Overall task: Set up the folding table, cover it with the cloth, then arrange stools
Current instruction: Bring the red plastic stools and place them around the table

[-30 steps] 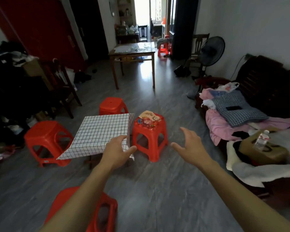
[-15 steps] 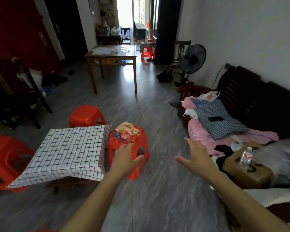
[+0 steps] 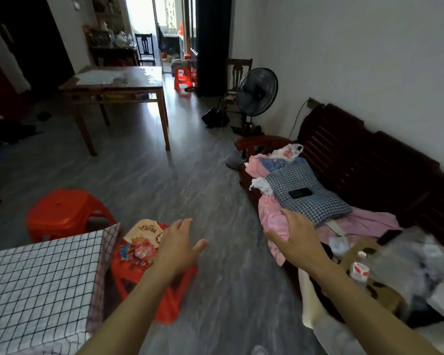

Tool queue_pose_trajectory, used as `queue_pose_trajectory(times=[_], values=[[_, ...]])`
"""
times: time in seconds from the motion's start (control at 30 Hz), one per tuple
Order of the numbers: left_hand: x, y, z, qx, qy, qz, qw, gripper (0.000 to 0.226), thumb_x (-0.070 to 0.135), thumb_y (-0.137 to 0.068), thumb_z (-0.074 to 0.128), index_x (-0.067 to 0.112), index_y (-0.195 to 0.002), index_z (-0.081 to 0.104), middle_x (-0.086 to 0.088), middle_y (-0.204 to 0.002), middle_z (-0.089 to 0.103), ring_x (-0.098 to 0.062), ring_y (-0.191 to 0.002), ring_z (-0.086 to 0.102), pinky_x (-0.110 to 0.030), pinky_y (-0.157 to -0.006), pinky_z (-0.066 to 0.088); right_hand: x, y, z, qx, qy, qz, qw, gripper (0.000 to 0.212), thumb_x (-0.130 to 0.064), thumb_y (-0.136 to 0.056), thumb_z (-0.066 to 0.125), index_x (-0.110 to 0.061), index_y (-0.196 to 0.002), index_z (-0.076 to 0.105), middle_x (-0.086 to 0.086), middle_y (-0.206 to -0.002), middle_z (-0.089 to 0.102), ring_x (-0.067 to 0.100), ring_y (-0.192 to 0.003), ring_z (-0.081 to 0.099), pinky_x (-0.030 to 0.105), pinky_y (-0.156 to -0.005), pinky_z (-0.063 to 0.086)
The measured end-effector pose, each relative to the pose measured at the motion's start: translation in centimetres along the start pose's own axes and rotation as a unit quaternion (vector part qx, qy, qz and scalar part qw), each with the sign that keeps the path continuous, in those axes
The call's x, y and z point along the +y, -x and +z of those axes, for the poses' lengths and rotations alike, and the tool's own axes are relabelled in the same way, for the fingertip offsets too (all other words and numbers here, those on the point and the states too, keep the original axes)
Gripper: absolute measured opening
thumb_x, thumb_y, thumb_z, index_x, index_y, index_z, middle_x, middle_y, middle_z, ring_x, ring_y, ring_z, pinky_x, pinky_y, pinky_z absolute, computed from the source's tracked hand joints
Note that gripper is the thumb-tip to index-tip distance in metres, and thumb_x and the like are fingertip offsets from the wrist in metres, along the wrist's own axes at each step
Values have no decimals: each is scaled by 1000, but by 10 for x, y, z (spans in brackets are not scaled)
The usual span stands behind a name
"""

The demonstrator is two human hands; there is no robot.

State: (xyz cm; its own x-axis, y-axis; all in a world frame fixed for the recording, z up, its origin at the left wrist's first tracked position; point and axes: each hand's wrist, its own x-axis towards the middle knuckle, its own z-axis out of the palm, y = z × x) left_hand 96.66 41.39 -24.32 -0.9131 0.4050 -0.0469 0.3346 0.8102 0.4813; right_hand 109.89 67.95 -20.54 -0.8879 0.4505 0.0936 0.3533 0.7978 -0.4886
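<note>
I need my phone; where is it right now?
Head view, right side: the black phone lies on the checked pillow on the wooden sofa, beyond the right hand.

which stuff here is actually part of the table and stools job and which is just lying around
Job: checked cloth on the folding table; red stool; stool with floral fan.

Lying about: wooden table; standing fan; phone on checked pillow; water bottle.

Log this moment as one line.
table: covered | left hand: open over stool | right hand: open, empty
</note>
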Motion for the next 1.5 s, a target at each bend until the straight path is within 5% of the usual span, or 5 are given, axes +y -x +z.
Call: queue_pose_trajectory(times=[0.23, 0.6, 1.1, 1.5], values=[[28, -132, 22, -2, -39, -47, 998, 75, 55, -86, 60, 21, -147, 35, -9, -150, 38, -30, -132, 41, -40, -109, 36, 43, -156, 32, -36, -21, -22, 999, 102, -83, -71, 32, -17, -148, 34, 11, -150, 40, 28, -138, 33, 49, -113, 31], [62, -327, -1, 14, -26, -112, 993, 75, 56, -86, 61, 21, -148, 35, -8, -151, 38, -29, -136, 36, -39, -113, 32, 53, -388, 33, -77, -21, -62, 995, 86, -65, -82, 59, -20, -150, 33, 8, -153, 35, 28, -141, 30, 46, -114, 31], [-55, -576, -40, 53, 55, -184, 980, 76, 57, -86, 60, 18, -147, 37, -11, -151, 38, -30, -137, 37, -38, -115, 29, -99, -676, 120, -124, 59, -186, 973, 81, -61, -86, 57, -22, -151, 28, 9, -153, 31, 29, -141, 27, 48, -112, 33], [-154, -653, -80, 130, 25, -327, 936, 65, 53, -85, 63, 18, -137, 48, -7, -141, 50, -26, -130, 45, -36, -109, 34, -205, -834, 232, -248, 2, -276, 929, 89, -70, -81, 51, -20, -151, 29, 12, -151, 33, 30, -140, 29, 48, -112, 33]])
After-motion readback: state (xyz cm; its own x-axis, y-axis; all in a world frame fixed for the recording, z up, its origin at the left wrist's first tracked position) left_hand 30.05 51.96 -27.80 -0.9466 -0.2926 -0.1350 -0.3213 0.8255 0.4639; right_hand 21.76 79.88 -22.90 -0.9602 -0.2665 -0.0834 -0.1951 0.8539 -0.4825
